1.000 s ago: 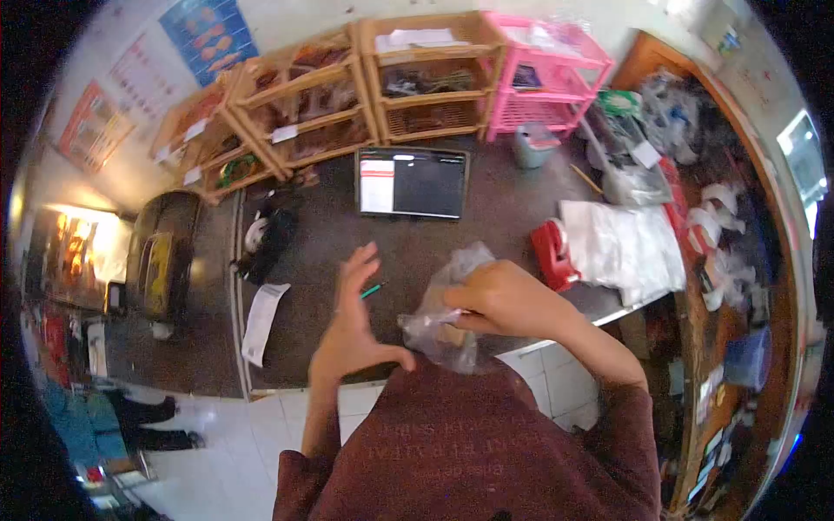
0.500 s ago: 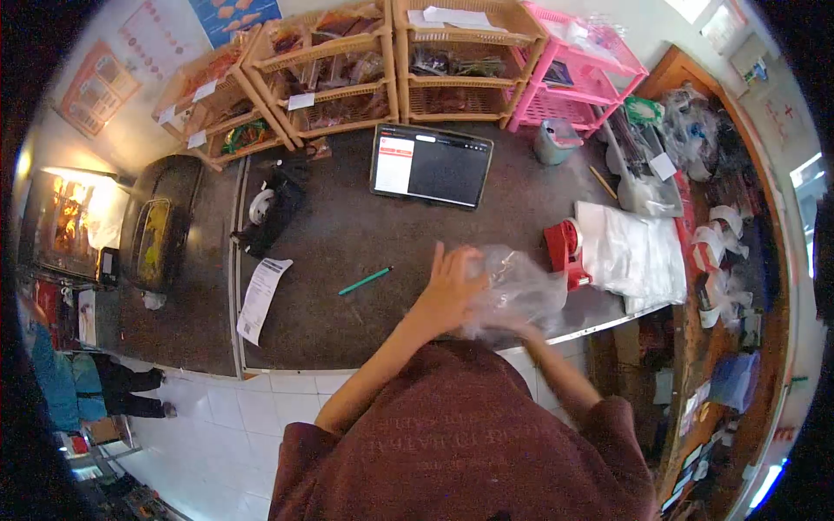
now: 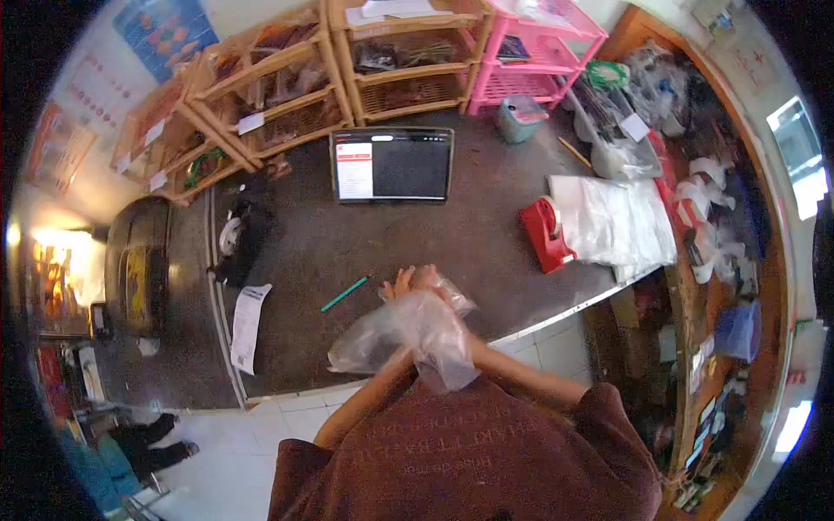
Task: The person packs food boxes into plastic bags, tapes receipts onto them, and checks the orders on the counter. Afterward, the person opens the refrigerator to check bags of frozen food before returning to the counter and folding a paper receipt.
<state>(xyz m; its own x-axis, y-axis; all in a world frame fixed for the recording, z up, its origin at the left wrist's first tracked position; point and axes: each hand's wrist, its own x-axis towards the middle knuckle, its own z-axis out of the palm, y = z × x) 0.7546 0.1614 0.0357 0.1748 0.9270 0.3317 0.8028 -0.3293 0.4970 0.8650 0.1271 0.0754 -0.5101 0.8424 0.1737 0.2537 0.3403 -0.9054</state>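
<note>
A crumpled clear plastic bag point(image 3: 373, 337) spreads over both my hands, above the front of the dark table. My left hand point(image 3: 400, 285) shows its fingertips beyond the bag's far edge, gripping the film. Beside it, close to touching, my right hand point(image 3: 434, 285) holds the same bag, and its fingers are partly covered and blurred. Both wrists show only through the plastic. Just left of my hands lies a green pencil point(image 3: 345, 294).
A tablet point(image 3: 392, 165) stands behind my hands. A red tape dispenser point(image 3: 546, 236) sits right, against a stack of clear bags point(image 3: 612, 221). A paper receipt point(image 3: 248, 328) lies left. Tan racks point(image 3: 408, 78) and a pink rack point(image 3: 530, 65) line the back. Another person point(image 3: 117, 460) stands lower left.
Both hands have moved left with the bag, away from the tape dispenser. The bag now spreads across my forearms. My view has shifted slightly.
</note>
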